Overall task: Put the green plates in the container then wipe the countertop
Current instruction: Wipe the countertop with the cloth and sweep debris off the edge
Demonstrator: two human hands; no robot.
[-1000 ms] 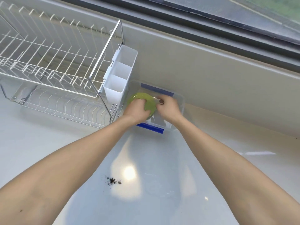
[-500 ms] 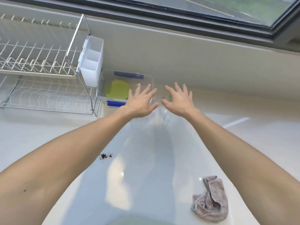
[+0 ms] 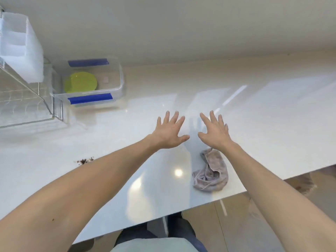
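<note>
The green plates (image 3: 81, 82) lie stacked inside a clear container (image 3: 121, 77) with blue clips, at the back left by the wall. My left hand (image 3: 170, 132) and my right hand (image 3: 215, 132) hover side by side over the white countertop (image 3: 263, 124), fingers spread, holding nothing. A crumpled grey cloth (image 3: 211, 171) lies on the counter just below my right wrist, near the front edge. A small patch of dark crumbs (image 3: 84, 160) sits on the counter beside my left forearm.
A wire dish rack (image 3: 27, 99) with a white cutlery holder (image 3: 20, 46) stands at the far left, next to the container. The counter's front edge runs diagonally at the lower right, with floor beyond it.
My hands let go of the plates, which now rest in the container, and drew back toward me and to the right. The view tilted down, bringing the grey cloth and counter edge into sight.
</note>
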